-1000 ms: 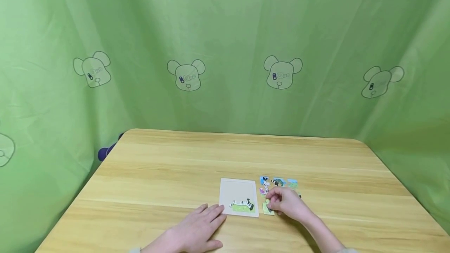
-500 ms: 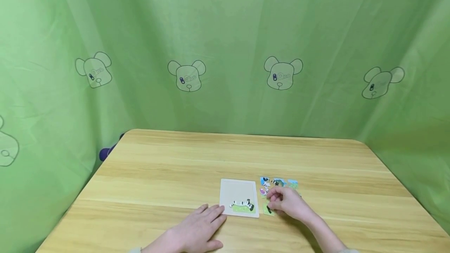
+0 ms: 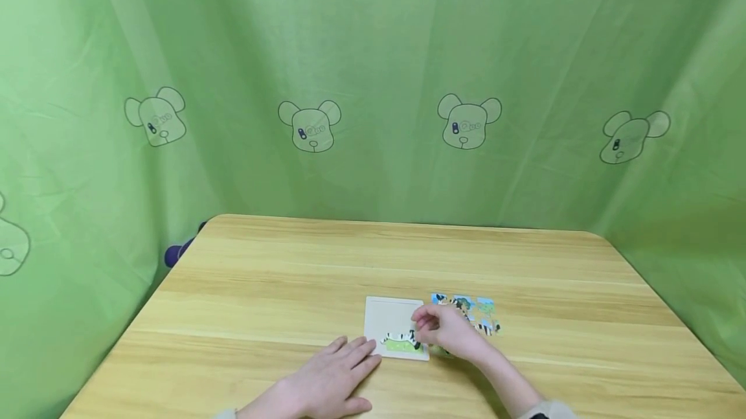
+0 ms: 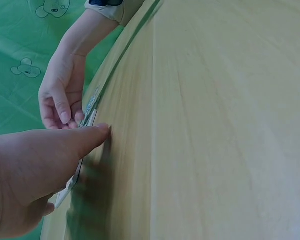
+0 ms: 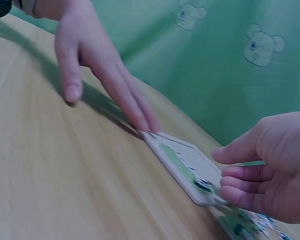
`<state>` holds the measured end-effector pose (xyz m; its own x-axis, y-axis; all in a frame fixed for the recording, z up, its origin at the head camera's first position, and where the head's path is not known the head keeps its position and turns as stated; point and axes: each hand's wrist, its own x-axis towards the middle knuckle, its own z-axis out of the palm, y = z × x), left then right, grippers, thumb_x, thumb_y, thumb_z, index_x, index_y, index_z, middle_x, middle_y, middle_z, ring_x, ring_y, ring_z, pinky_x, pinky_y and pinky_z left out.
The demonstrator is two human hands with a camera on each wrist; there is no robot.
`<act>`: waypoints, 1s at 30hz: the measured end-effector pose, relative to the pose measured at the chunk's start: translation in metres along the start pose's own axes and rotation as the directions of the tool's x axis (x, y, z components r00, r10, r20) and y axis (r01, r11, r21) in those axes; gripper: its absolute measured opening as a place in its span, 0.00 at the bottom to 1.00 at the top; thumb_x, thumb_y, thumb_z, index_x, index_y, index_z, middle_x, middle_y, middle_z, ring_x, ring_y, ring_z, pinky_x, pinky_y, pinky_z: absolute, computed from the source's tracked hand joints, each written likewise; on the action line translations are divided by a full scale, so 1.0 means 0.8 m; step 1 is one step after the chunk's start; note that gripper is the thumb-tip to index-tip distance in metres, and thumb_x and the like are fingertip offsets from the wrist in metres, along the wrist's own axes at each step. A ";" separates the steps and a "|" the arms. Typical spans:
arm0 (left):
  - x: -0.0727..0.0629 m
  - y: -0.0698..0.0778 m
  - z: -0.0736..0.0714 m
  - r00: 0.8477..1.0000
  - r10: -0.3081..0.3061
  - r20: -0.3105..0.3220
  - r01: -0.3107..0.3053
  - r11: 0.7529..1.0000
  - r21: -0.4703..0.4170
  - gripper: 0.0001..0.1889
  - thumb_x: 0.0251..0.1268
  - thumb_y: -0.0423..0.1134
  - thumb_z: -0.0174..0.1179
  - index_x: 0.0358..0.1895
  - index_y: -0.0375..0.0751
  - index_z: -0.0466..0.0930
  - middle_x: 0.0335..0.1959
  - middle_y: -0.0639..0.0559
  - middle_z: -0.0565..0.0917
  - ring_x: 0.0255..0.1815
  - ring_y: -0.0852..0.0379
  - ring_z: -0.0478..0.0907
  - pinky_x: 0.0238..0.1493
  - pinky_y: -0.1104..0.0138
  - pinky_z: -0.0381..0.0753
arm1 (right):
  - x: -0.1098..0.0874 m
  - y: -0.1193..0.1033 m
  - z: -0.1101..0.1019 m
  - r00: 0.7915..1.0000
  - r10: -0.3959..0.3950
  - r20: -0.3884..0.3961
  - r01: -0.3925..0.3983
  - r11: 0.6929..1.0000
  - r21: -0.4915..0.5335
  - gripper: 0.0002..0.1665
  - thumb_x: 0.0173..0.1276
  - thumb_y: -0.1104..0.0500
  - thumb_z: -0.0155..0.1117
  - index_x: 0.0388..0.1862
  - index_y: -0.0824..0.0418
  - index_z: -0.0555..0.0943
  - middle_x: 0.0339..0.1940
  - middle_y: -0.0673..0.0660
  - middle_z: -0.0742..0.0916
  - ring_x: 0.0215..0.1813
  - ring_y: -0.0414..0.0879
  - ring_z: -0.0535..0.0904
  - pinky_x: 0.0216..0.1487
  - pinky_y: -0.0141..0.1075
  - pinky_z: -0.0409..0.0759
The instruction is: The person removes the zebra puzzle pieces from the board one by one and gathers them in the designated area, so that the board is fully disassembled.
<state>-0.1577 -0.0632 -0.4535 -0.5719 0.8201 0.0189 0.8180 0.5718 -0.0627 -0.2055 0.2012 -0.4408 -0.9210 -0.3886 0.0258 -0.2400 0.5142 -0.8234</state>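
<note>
A pale square puzzle tray [image 3: 387, 312] lies on the table, with zebra-and-grass pieces [image 3: 399, 345] set along its lower right side. My left hand [image 3: 326, 380] rests with straight fingers at the tray's lower left corner, its fingertips on the frame. Over the tray's right edge hovers my right hand [image 3: 451, 331], fingers loosely bent. In the right wrist view a gap shows between its thumb [image 5: 235, 150] and fingers, and I see no piece between them. Loose puzzle pieces [image 3: 485, 305] lie right of the tray, some of them hidden by the right hand.
The wooden table [image 3: 262, 276] extends around the tray to its rounded far corners. A green curtain [image 3: 384, 50] with bear-head drawings hangs behind and at both sides. Something dark purple [image 3: 173, 255] sticks out past the table's left edge.
My right hand has moved left from the loose pieces to the tray's right edge, above the zebra pieces. My left hand has stayed nearly still at the tray's corner.
</note>
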 end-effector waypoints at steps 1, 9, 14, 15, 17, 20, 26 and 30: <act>0.001 0.000 0.000 1.000 0.005 0.003 -0.005 1.000 0.006 0.36 0.66 0.65 0.39 0.69 0.44 0.60 0.70 0.47 0.59 0.70 0.52 0.55 0.67 0.55 0.58 | 0.002 -0.001 0.004 1.000 -0.009 0.012 0.009 1.000 -0.003 0.16 0.51 0.68 0.68 0.40 0.71 0.78 0.31 0.55 0.81 0.35 0.46 0.76 0.36 0.30 0.78; 0.003 0.001 0.004 0.999 -0.006 0.038 0.005 1.000 0.016 0.37 0.66 0.66 0.34 0.69 0.44 0.60 0.71 0.49 0.58 0.71 0.54 0.53 0.68 0.57 0.56 | 0.012 -0.008 0.026 0.999 -0.049 0.015 0.051 0.994 -0.092 0.14 0.48 0.69 0.70 0.35 0.68 0.79 0.28 0.53 0.80 0.32 0.44 0.75 0.34 0.29 0.76; 0.003 0.001 0.005 0.999 -0.008 0.039 0.008 1.000 0.006 0.37 0.66 0.66 0.35 0.69 0.44 0.60 0.71 0.48 0.58 0.71 0.54 0.53 0.68 0.57 0.56 | 0.015 -0.008 0.032 0.997 -0.071 0.017 0.073 0.979 -0.191 0.12 0.47 0.68 0.71 0.33 0.65 0.80 0.26 0.51 0.78 0.30 0.42 0.72 0.31 0.29 0.74; 0.003 0.001 0.005 0.999 -0.009 0.038 0.009 1.000 0.008 0.37 0.66 0.65 0.35 0.69 0.44 0.60 0.71 0.48 0.58 0.71 0.54 0.53 0.68 0.57 0.56 | 0.016 -0.008 0.033 0.996 -0.082 0.019 0.084 0.971 -0.226 0.12 0.46 0.67 0.72 0.32 0.64 0.80 0.26 0.50 0.78 0.30 0.42 0.72 0.31 0.29 0.73; 0.003 0.001 0.004 0.999 -0.008 0.033 0.007 1.000 0.011 0.37 0.66 0.65 0.36 0.69 0.44 0.60 0.71 0.48 0.59 0.71 0.53 0.53 0.68 0.57 0.56 | 0.016 -0.009 0.035 0.995 -0.102 0.021 0.104 0.952 -0.288 0.12 0.45 0.66 0.72 0.31 0.64 0.81 0.26 0.49 0.77 0.30 0.41 0.71 0.31 0.30 0.72; 0.002 0.001 0.003 1.000 -0.001 0.026 0.001 1.000 0.018 0.37 0.66 0.65 0.37 0.69 0.43 0.60 0.71 0.48 0.59 0.71 0.53 0.54 0.67 0.57 0.57 | 0.015 -0.013 0.038 0.994 -0.109 0.022 0.109 0.931 -0.349 0.12 0.44 0.65 0.72 0.30 0.63 0.81 0.25 0.49 0.76 0.30 0.41 0.70 0.31 0.30 0.71; 0.002 0.001 0.002 1.000 0.004 0.023 -0.005 0.999 0.036 0.37 0.66 0.65 0.37 0.69 0.43 0.61 0.70 0.48 0.60 0.70 0.53 0.55 0.67 0.57 0.58 | 0.012 -0.022 0.041 0.997 -0.070 0.021 0.073 0.929 -0.364 0.12 0.43 0.66 0.72 0.29 0.64 0.80 0.26 0.50 0.75 0.30 0.42 0.69 0.31 0.32 0.70; 0.003 0.001 0.002 1.000 0.005 0.016 -0.006 0.999 0.046 0.37 0.66 0.65 0.37 0.69 0.43 0.61 0.70 0.48 0.60 0.70 0.53 0.55 0.67 0.58 0.58 | 0.014 -0.021 0.041 0.998 -0.057 0.020 0.060 0.934 -0.352 0.12 0.43 0.67 0.72 0.28 0.63 0.78 0.26 0.50 0.75 0.30 0.42 0.69 0.31 0.32 0.70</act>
<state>-0.1583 -0.0610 -0.4553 -0.5687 0.8226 0.0026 0.8176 0.5656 -0.1084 -0.2017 0.1634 -0.4450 -0.8996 -0.4323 0.0617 -0.3879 0.7262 -0.5676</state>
